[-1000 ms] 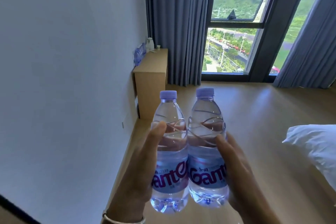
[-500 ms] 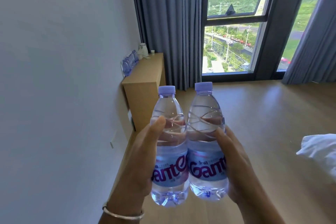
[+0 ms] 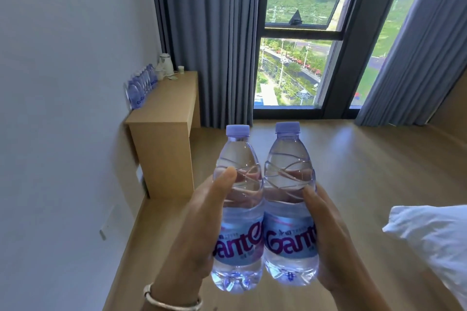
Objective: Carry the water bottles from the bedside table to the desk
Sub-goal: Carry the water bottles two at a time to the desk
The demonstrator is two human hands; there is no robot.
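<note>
Head view: two water bottles carried upright, side by side and touching, above the wooden floor [image 3: 353, 171], short of the desk [image 3: 166, 108]
Left hand: left hand [image 3: 194, 230] wraps the left bottle [image 3: 237, 209], thumb laid across its front, fingers curled behind it
Right hand: right hand [image 3: 331, 242] wraps the right bottle [image 3: 290, 204], thumb on the front, fingers showing through the clear plastic behind
Wrist: a silver bangle [image 3: 171, 302] on the left wrist
Desk: stands against the white wall [image 3: 63, 108], ahead and to the left of both held bottles
On the desk: a row of bottles [image 3: 141, 86] lined along the wall edge; beyond them a white kettle [image 3: 165, 64] and a small cup [image 3: 181, 68] at the far end
Beyond the desk: grey curtain [image 3: 207, 33] hangs just beside its far end; window [image 3: 298, 40] to the right of that
Right of the desk: bare floor runs across to a white pillow [image 3: 434, 237] at the frame's right edge
Open room: desk's front half, nearer the room than the bottle row, shows bare wood; floor between the held bottles and the desk's end panel carries nothing visible
</note>
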